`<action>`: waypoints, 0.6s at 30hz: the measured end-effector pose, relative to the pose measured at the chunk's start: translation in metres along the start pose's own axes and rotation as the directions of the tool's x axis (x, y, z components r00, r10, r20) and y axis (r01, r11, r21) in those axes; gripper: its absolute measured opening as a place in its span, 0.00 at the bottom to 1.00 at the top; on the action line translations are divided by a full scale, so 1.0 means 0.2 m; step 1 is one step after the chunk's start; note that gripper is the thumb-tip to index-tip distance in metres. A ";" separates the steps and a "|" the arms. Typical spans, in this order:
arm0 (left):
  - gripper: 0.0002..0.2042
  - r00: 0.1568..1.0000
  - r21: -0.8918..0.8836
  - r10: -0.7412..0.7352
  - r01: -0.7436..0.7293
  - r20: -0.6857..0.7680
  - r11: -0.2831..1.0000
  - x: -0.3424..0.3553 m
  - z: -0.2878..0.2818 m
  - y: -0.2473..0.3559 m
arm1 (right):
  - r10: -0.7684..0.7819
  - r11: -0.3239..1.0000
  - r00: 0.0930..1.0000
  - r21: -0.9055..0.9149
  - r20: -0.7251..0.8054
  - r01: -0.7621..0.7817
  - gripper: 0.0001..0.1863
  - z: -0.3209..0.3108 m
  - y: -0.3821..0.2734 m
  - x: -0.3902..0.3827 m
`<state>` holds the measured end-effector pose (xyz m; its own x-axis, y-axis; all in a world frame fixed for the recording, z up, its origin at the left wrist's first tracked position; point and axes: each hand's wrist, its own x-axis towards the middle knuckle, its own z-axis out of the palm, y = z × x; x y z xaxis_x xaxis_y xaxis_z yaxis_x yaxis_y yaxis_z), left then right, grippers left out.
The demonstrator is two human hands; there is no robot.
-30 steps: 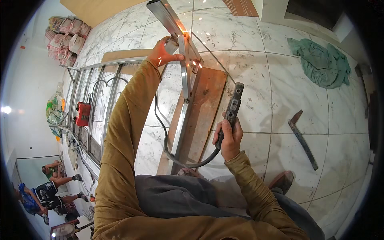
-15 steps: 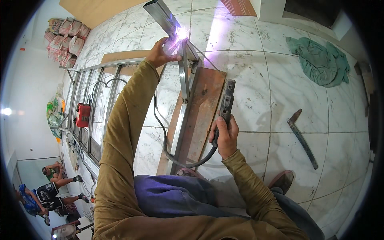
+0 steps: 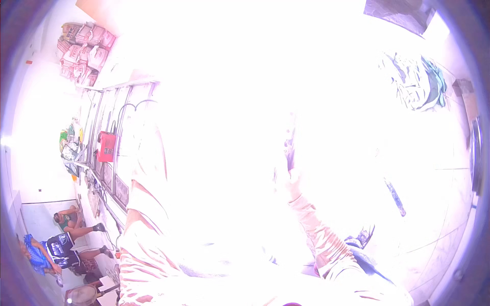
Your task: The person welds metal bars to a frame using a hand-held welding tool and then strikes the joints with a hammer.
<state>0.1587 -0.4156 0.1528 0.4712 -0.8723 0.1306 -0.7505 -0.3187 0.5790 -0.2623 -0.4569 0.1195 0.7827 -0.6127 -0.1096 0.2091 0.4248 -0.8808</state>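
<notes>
A white glare washes out most of the middle of the view. My left sleeve (image 3: 148,204) runs up into it, and my left hand and the metal tubes around it are hidden. My right hand (image 3: 289,178), very pale, is at the lower end of a faint welding electrode holder (image 3: 290,143) and appears wrapped round it. The rod's tip cannot be made out. Low on the right, the faint shaft of a dark tool (image 3: 395,199) lies on the floor.
At left lie a metal frame (image 3: 89,107) with a red machine (image 3: 106,146) on it, stacked sacks (image 3: 87,51) and colourful bags (image 3: 70,150). Two people (image 3: 71,219) (image 3: 38,252) are at lower left. A cloth heap (image 3: 413,81) lies at upper right.
A small purple-white arc at the tube joint has given way to glare covering most of the view. The electrode holder and right hand had moved slightly left; the holder now looks more upright.
</notes>
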 end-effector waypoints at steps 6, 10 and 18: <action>0.59 0.997 0.009 -0.075 0.075 -0.011 0.997 -0.01 -0.03 -0.11 | -0.089 0.996 0.995 0.027 -0.036 0.090 0.12 0.07 -0.02 -0.05; 0.59 0.999 -0.088 -0.036 0.036 0.003 0.995 0.00 0.00 -0.06 | 0.021 0.998 0.998 0.055 -0.061 -0.018 0.11 0.03 -0.03 -0.02; 0.59 0.998 -0.046 -0.061 0.060 -0.006 0.997 0.00 -0.01 -0.08 | 0.036 0.998 0.999 0.046 -0.018 -0.035 0.10 0.04 -0.01 0.00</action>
<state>0.1718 -0.4094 0.1444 0.5186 -0.8492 0.0997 -0.6986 -0.3535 0.6221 -0.2577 -0.4521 0.1261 0.7791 -0.6089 -0.1490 0.2086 0.4759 -0.8544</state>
